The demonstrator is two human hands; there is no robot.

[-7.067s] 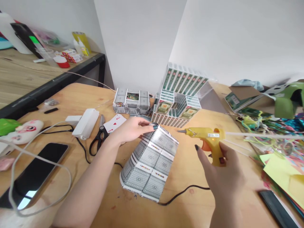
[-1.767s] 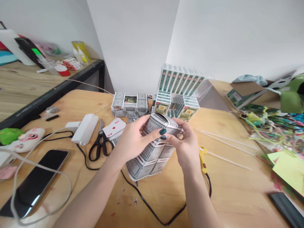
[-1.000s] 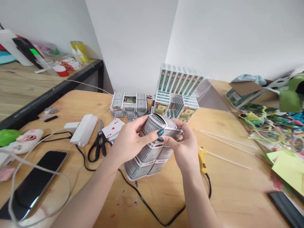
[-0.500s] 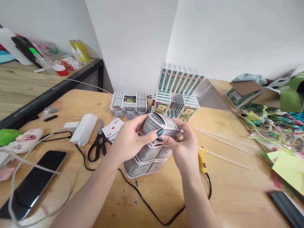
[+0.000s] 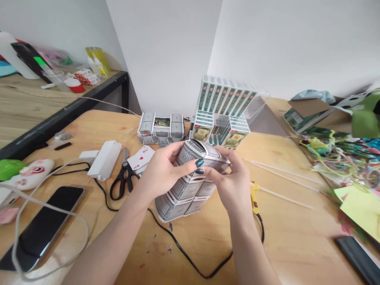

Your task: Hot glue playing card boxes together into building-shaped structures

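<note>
Holding a playing-card tower [image 5: 185, 190] with both hands, I am looking down from far off through the head camera. My left hand [image 5: 160, 171] is hugging its left side near the top, and my right hand [image 5: 234, 183] is hugging its right side, so both are grasping the same thing. The left thumb [image 5: 188, 169] and the right thumb [image 5: 210, 174] are nearly meeting on the side that is facing me, while some fingers are hiding behind. The tower is sitting mid-view, over the wooden table [image 5: 291, 237]; I am not able to tell if its bottom is touching the wood. Its long way is running from the top, by my thumbs, down and a bit left, so most of it is lying below my grip. Neither hand is being the nearer one. A dark slit [image 5: 199, 146] is showing in the top. A yellow glue gun [image 5: 254, 200] is lying just beside my right wrist, partly hidden. Black-handled scissors [image 5: 125, 168] are lying past my left arm, by some playing cards [image 5: 141, 158].
</note>
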